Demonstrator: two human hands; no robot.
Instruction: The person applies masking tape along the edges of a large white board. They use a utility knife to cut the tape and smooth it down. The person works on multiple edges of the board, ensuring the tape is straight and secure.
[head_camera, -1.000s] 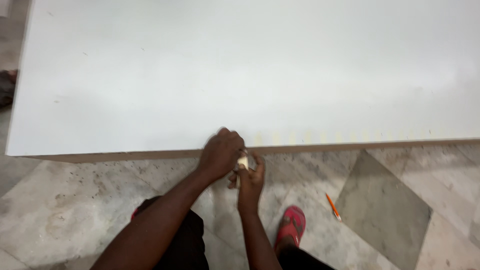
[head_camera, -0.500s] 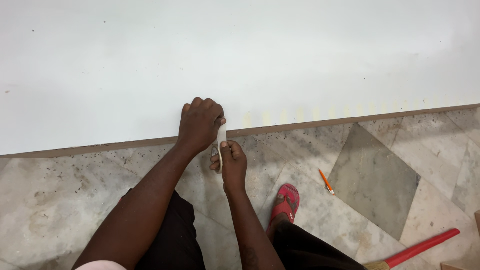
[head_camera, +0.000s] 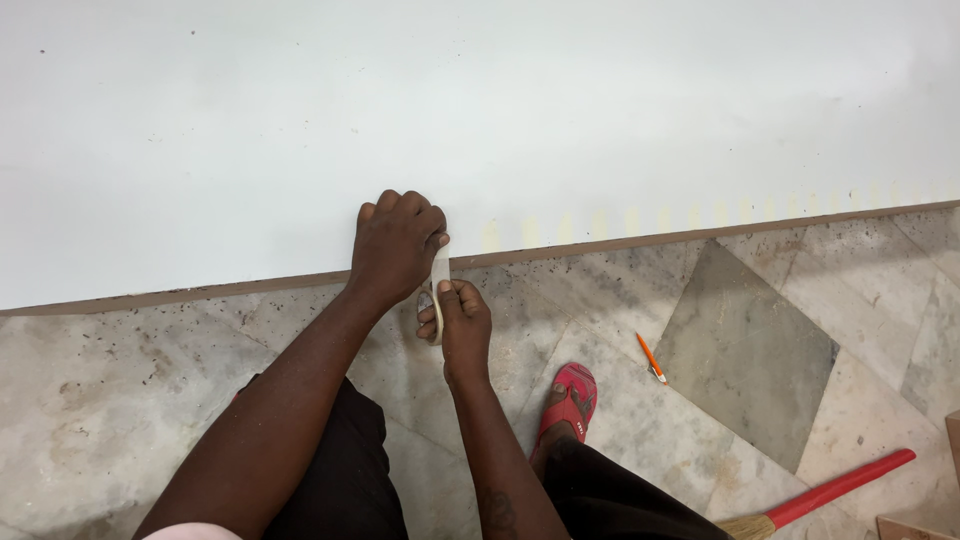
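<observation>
A large white board lies flat, its brown front edge facing me. My left hand rests knuckles-up on that edge and pinches a strip of pale masking tape against it. My right hand, just below, holds the tape roll and keeps the strip taut. A row of several short pale tape pieces is stuck along the edge to the right of my hands.
The floor is grey marble with a darker diamond inlay. An orange pen lies on it. My foot in a red sandal stands below. A broom with a red handle lies at the bottom right.
My view has shifted, so the board's edge sits higher and the broom has come into sight. The tape strip is drawn longer between my hands, and my right hand has dropped below the left.
</observation>
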